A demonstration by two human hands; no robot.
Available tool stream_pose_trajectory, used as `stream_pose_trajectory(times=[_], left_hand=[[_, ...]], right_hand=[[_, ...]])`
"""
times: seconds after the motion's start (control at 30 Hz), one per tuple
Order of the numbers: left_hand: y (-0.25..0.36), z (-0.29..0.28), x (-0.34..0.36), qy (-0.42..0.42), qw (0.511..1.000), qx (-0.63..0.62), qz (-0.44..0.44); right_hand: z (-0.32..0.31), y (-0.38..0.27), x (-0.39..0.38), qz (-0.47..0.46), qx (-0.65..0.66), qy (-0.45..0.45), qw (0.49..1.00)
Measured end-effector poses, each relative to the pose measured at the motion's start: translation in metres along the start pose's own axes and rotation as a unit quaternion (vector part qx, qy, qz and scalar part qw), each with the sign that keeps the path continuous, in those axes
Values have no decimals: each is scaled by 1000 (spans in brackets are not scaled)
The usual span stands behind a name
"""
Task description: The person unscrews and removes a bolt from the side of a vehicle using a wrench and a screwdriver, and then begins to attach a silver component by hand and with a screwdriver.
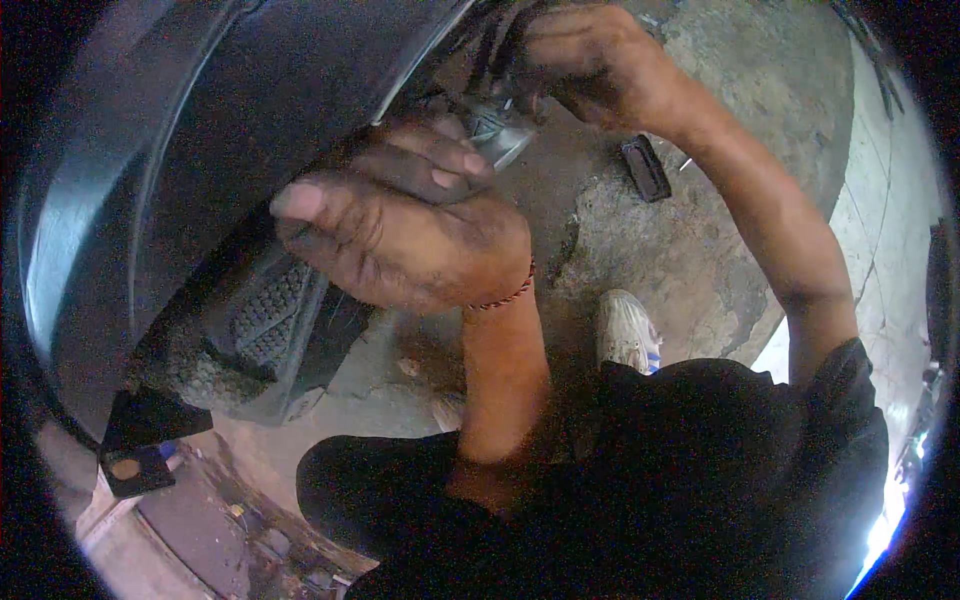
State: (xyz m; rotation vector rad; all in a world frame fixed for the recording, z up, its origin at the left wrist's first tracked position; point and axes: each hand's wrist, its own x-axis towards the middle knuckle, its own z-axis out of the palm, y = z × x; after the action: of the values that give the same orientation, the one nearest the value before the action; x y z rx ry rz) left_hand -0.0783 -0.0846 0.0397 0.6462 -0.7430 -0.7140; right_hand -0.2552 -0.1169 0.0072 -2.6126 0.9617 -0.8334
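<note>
My left hand (420, 225), with a braided cord round its wrist, is beside the lower edge of a dark, glossy curved panel (270, 100) that looks like vehicle bodywork. Its thumb sticks out to the left and its fingers are curled; what they hold, if anything, is hidden. Further up, my right hand (600, 70) has its fingers bent in among dark, cable-like parts (495, 45). Those fingertips are shaded and blurred, so the thing in them does not show. A shiny silver metal piece (508, 145) sits between both hands. Dark smudges cover my fingers.
A dark rectangular tray-like piece (645, 168) lies on the rough concrete floor (690, 250). Below the panel is a textured black surface like tyre tread (275, 315). My white shoe (628, 332) stands beneath my arms. A black item with a round brown spot (135, 470) is lower left.
</note>
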Motion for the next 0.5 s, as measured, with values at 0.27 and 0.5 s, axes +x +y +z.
stream_pose_trajectory(times=[0.27,0.5], left_hand=[[-9,-5,0,-22,1000,4,17],[-4,-1,0,-21,999,20,26]], right_hand=[[-42,-70,66,445,42,-168,879],[-41,-54,43,388,59,-168,904]])
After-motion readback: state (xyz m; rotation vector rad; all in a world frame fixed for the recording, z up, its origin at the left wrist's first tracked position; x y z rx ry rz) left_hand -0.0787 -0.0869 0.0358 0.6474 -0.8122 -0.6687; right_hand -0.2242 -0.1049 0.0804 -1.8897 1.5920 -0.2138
